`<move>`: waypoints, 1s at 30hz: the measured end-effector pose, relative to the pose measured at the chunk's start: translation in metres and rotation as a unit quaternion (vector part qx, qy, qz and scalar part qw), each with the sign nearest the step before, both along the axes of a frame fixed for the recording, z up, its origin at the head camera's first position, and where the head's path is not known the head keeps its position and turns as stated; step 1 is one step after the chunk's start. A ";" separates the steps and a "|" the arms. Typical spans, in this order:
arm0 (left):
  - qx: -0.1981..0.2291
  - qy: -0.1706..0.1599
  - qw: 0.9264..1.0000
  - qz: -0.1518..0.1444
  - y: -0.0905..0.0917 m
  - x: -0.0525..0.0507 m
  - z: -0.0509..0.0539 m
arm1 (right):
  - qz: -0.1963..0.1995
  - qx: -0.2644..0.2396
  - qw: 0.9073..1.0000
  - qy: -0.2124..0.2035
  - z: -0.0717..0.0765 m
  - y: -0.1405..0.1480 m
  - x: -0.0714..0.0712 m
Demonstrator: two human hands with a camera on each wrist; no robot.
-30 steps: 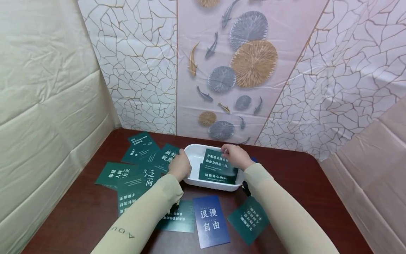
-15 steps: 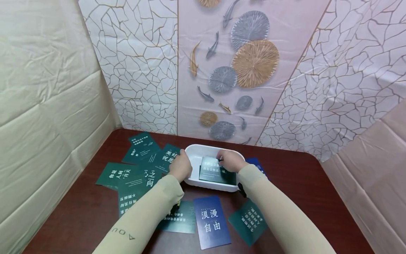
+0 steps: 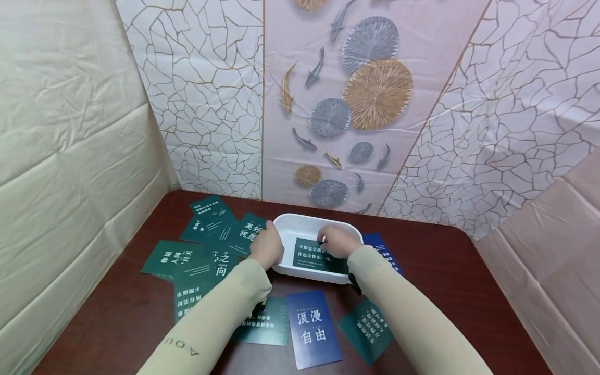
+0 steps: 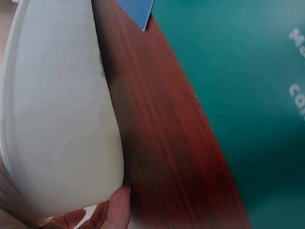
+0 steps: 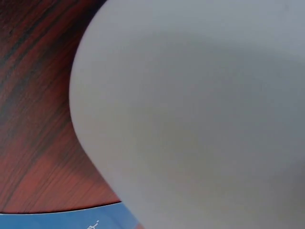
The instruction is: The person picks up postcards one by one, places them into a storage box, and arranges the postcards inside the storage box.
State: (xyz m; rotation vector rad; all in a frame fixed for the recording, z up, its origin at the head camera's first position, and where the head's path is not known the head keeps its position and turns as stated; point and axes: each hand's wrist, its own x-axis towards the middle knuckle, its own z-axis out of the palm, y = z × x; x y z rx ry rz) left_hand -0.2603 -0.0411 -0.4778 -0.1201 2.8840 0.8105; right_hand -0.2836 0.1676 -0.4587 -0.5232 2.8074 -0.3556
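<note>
A white rectangular plastic basin (image 3: 287, 225) sits at the middle of the table's far half. My left hand (image 3: 267, 246) grips its left end, thumb at the rim; in the left wrist view its fingers (image 4: 119, 208) curl under the basin wall (image 4: 62, 109). Inside the basin my right hand (image 3: 340, 241) pinches the top edge of a dark green card (image 3: 307, 254) with white lettering. The card lies low in the basin, over another green card now hidden. The right wrist view is filled by the basin's outer wall (image 5: 190, 119), so my fingers are hidden there.
Several green cards (image 3: 187, 255) overlap on the table's left side. Near the front lie a blue card (image 3: 314, 329), a green card (image 3: 263, 325) partly under my left sleeve, and a tilted green card (image 3: 365, 330). Another blue card (image 3: 382, 252) lies right of the basin.
My right hand has brought the green card down and toward me, so it now covers the card beneath it. My left hand stays on the basin's end.
</note>
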 end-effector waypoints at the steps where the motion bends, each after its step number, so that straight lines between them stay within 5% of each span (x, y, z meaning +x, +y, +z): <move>1: 0.000 0.001 1.000 -0.001 0.000 0.000 0.000 | 0.001 -0.003 1.000 0.001 0.000 0.000 0.001; 30: -0.001 -0.002 1.000 0.004 0.000 -0.001 -0.002 | -0.011 0.000 1.000 -0.004 -0.002 -0.003 0.008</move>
